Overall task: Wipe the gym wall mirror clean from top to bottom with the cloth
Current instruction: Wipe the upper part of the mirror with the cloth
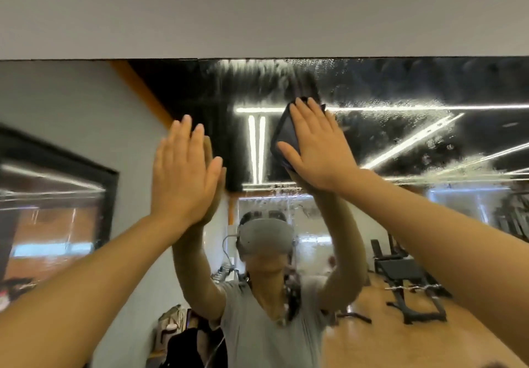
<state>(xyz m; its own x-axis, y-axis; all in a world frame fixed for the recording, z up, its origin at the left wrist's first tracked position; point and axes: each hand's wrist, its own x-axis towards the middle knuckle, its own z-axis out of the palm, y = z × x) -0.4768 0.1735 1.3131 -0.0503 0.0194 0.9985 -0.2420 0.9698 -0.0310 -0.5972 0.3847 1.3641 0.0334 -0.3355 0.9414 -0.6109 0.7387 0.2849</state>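
Note:
The wall mirror (400,95) fills the view below a grey wall band. Its upper part is wet, with droplets and smeared streaks. My right hand (317,147) presses a dark cloth (284,135) flat against the glass near the mirror's top, fingers straight and pointing up. My left hand (183,167) lies flat on the glass to the left of it, fingers straight, holding nothing. Both arms reach upward.
The mirror's top edge (257,59) meets the grey wall (257,10) above. A seam between mirror panels runs near the top centre. In the reflection I see a person wearing a headset, weight benches on a wooden floor at the right, and a dark framed panel at the left.

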